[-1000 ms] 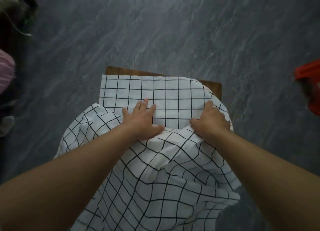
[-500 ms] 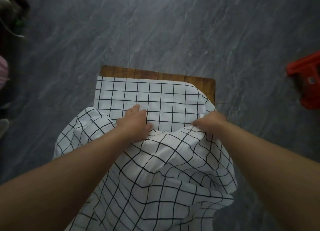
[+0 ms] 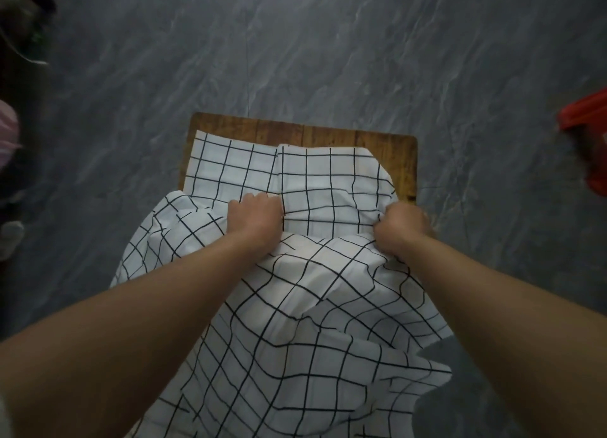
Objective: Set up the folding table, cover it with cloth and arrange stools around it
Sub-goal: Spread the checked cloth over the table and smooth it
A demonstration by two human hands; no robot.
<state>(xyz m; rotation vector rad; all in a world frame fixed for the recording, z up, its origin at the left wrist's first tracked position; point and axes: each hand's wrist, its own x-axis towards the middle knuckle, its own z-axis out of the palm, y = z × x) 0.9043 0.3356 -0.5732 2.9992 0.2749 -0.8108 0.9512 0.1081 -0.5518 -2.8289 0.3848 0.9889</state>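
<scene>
Grey marble-pattern floor fills most of the head view, dim light. Centre frame: wooden folding table, top seen from above, legs hidden. White cloth with black grid lies over most of the top; a bare wood strip shows along the far edge and another down the right side. Cloth is flat on the far half, with a vertical fold line running up the middle. The near half is bunched and rumpled and spills off the near edge toward the lower centre of frame. Person's left hand is mid-frame, just left of the fold line, fingers curled tight into a fist that grips a bunch of cloth. Right hand is right of centre, close to the table's right edge, also fisted, pinching gathered cloth. Both bare forearms come in from the lower corners. Right edge of frame: red object, blurred and cut off, well apart from the table; can't tell what it is. Left edge: pink item, dark clutter in the upper left corner, a grey lump lower down, all too dark to identify.
</scene>
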